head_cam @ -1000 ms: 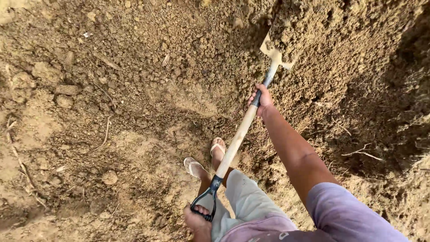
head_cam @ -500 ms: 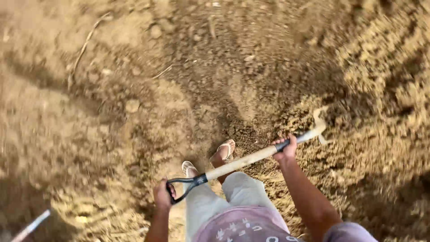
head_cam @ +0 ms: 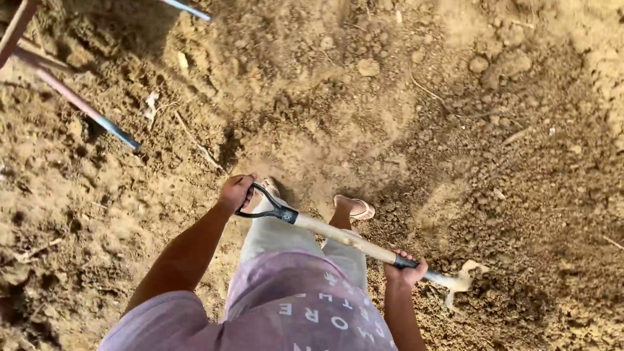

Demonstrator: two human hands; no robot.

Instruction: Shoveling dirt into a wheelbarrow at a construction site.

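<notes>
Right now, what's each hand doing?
Left hand: closed on the shovel's black D-grip.
Right hand: closed around the shovel shaft, near the blade.

Shovel blade (head_cam: 460, 285) mostly out of sight, only pale socket and edge showing against soil. Left foot (head_cam: 268, 190) largely hidden behind black D-grip (head_cam: 263, 203). Poles (head_cam: 84, 107) top left cut off by frame edge. Shirt (head_cam: 292, 312) cropped at bottom edge.

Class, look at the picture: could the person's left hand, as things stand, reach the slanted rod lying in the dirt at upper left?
Probably not. The left hand grips the shovel handle, and the rod lies well beyond it across open dirt, though nothing blocks the way.
</notes>
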